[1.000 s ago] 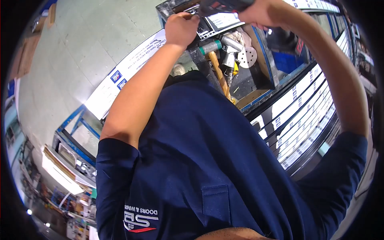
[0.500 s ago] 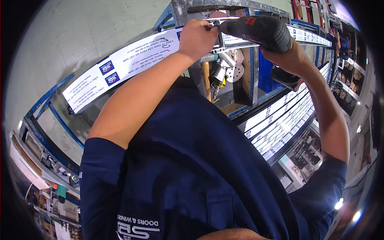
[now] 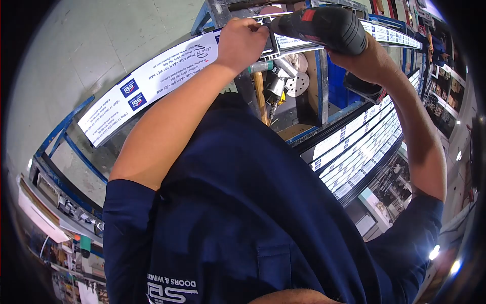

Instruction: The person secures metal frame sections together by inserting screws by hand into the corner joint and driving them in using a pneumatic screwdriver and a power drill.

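Note:
My right hand [image 3: 354,63] is wrapped around the grip of a dark cordless drill [image 3: 324,30], which lies nearly level with its nose pointing left. At the drill's nose is a small dark upright piece [image 3: 274,40] on the long profile [image 3: 167,66]. My left hand [image 3: 245,43] is closed beside that piece, its fingertips pinched together close to the drill's tip. What the fingertips hold, if anything, is hidden. White protective film with blue logos and printed text covers the profile, which runs across the bench frame. The drill's bit cannot be made out.
Below the profile, an open compartment [image 3: 291,111] holds an air tool [image 3: 277,87] and a perforated sanding disc [image 3: 298,84]. More film-covered profiles [image 3: 359,147] lie at right. A blue metal frame [image 3: 63,129] stands at left. Another person [image 3: 440,48] is at far right.
The view has shifted slightly, so both hands and the drill appear a little higher and further left. Both hands keep about the same grip and position relative to the profile.

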The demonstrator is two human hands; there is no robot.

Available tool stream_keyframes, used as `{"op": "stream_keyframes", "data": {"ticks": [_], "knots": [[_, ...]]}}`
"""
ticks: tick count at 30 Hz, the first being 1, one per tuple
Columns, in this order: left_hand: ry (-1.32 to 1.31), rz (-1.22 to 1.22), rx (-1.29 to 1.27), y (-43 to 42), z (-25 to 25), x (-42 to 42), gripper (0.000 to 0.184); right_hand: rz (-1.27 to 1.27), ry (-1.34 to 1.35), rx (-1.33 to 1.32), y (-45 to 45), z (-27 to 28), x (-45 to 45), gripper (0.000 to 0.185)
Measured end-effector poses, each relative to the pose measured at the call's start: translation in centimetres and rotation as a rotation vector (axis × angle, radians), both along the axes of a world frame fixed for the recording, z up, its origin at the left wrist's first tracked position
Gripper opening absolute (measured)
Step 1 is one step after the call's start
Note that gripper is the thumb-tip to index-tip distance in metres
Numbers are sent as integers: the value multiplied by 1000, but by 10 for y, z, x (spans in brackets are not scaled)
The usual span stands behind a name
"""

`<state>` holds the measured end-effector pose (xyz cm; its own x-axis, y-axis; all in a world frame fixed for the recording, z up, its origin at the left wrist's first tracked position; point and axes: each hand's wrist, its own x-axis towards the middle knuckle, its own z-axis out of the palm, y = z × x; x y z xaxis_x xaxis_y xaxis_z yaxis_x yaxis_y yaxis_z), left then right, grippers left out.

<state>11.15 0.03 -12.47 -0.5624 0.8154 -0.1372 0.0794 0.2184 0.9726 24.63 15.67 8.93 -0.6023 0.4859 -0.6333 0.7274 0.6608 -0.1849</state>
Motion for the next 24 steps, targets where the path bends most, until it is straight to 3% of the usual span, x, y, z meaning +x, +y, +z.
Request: {"op": "stream_keyframes", "data": {"ticks": [3, 7, 8, 9, 10, 11, 12, 14, 16, 24], "knots": [[-2, 14, 42, 2, -6, 1, 24, -2, -15, 7, 2, -1, 2, 41], [318, -114, 99, -3, -14, -6, 29, 35, -12, -25, -4, 3, -7, 42], [176, -99, 85, -1, -22, -6, 29, 76, 160, -124, 8, -18, 7, 41], [87, -95, 61, -1, -11, -7, 29, -19, 56, -142, 3, -11, -1, 40], [170, -107, 103, 1, -20, -6, 27, -39, -3, -144, 0, -5, -7, 30], [57, -48, 88, 1, -9, -5, 26, 2, 31, -139, 10, -27, 3, 21], [235, -69, 105, 2, -23, -7, 25, -87, 30, -138, 4, -17, -3, 16], [192, -29, 50, 0, -19, -5, 24, -90, 181, -147, 5, -33, 5, 18], [137, -38, 1, 2, -31, -5, 23, -181, 121, -163, -4, -10, -5, 18], [52, -36, -111, 7, -21, -5, 22, -61, 94, -91, -3, -10, -2, 20]]}}
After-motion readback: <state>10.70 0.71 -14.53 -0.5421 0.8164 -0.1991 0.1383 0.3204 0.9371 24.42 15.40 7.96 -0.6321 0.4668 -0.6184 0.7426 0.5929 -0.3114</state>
